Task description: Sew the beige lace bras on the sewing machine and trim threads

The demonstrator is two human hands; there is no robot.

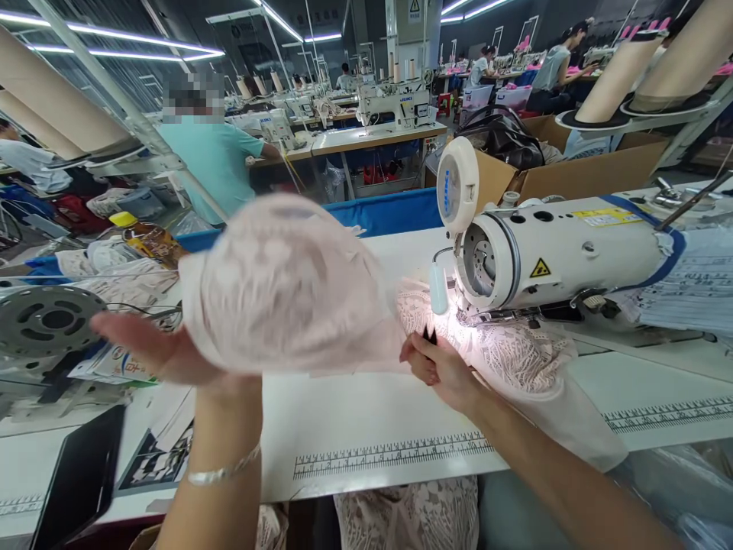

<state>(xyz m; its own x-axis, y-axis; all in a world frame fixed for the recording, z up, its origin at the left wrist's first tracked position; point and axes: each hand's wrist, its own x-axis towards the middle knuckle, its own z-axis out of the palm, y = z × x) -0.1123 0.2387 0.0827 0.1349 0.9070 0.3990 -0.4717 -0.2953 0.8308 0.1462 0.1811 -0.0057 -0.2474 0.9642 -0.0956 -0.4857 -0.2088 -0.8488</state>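
Observation:
A pale pink bra cup (286,290), blurred by motion, is raised above the table's left part. My left hand (177,351) supports it at its lower left edge, one finger or the thumb stretched out and the others hidden behind the fabric. My right hand (438,367) is closed around small black thread snips (429,336), their tips pointing up by the fabric. Just beyond it, pink lace bra fabric (518,355) lies under the sewing machine (561,252), lit by its lamp. Whether the raised cup joins this lace I cannot tell.
A printed ruler (395,457) runs along the front of the white table (343,416). At left are a black phone (80,473), a handwheel (49,321) and a bottle (152,238). A cardboard box (589,179) stands behind the machine. A person in turquoise (206,164) sits ahead.

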